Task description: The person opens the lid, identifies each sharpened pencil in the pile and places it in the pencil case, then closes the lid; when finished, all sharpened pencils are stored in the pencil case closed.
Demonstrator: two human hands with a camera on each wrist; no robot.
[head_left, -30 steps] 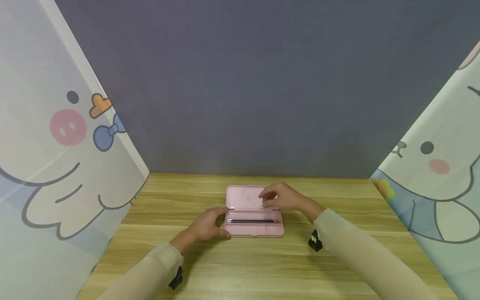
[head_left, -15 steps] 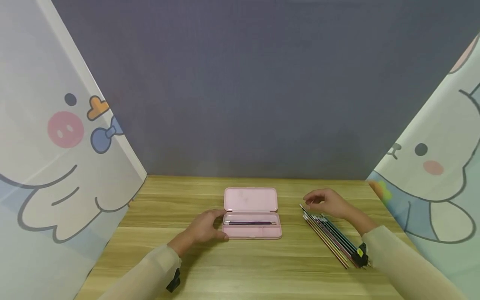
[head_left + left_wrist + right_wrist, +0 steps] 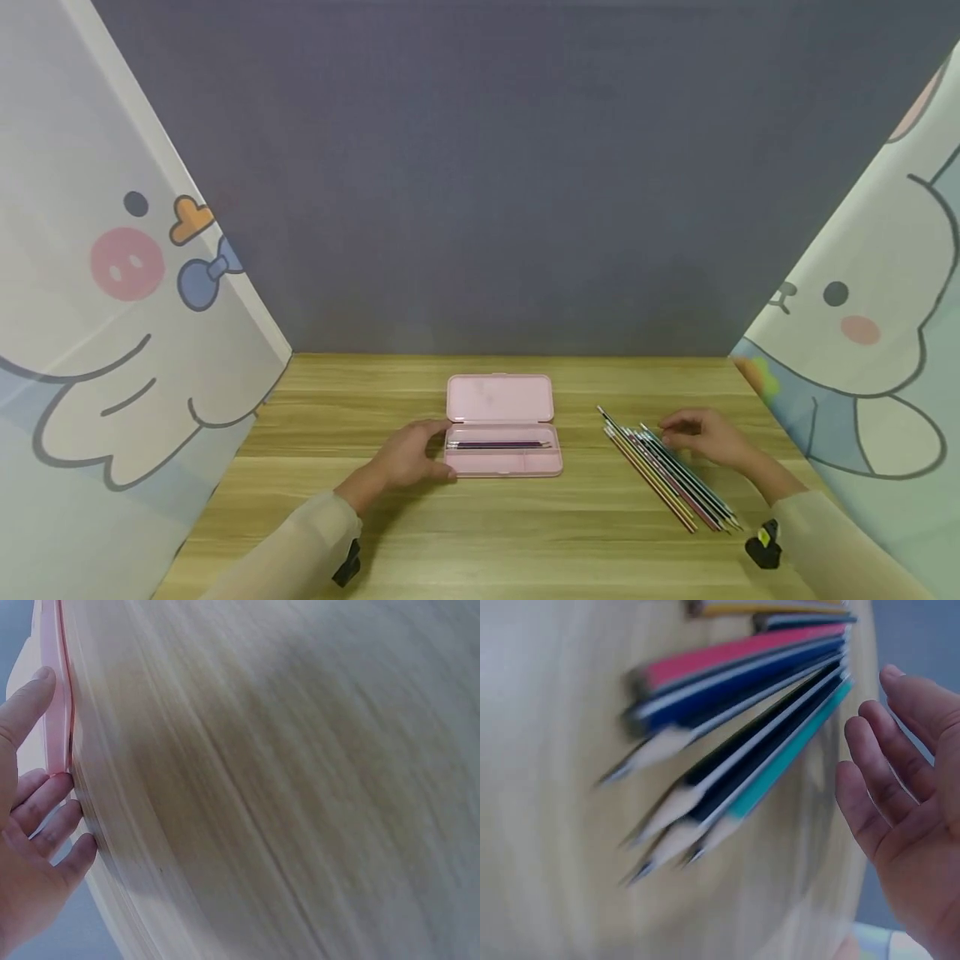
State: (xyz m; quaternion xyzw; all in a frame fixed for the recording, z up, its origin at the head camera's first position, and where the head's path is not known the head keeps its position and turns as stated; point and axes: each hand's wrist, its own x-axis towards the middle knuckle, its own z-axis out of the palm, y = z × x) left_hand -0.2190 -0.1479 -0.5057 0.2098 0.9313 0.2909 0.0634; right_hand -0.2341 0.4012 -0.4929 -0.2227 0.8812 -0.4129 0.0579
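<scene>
A pink pencil case (image 3: 501, 461) stands on the table with its lid (image 3: 500, 398) raised, and pencils (image 3: 498, 445) lie in its back compartment. My left hand (image 3: 408, 454) holds the left end of the case; in the left wrist view the thumb (image 3: 34, 697) rests on its front wall and fingers bend at its corner. My right hand (image 3: 701, 435) hovers at the upper end of a bundle of loose pencils (image 3: 667, 479), its fingers loosely bent around nothing. In the right wrist view several sharpened tips and flat ends fan toward the camera, blurred.
The wooden table (image 3: 487, 542) meets a dark grey panel (image 3: 510, 183) at the back. Printed cartoon panels stand at left (image 3: 112, 275) and right (image 3: 862, 350). A small black device (image 3: 763, 546) sits at the right wrist.
My right hand has moved right from over the case lid, past the loose pencils' left ends, then lower and further right. The left hand stays at the case. The view has shifted slightly.
</scene>
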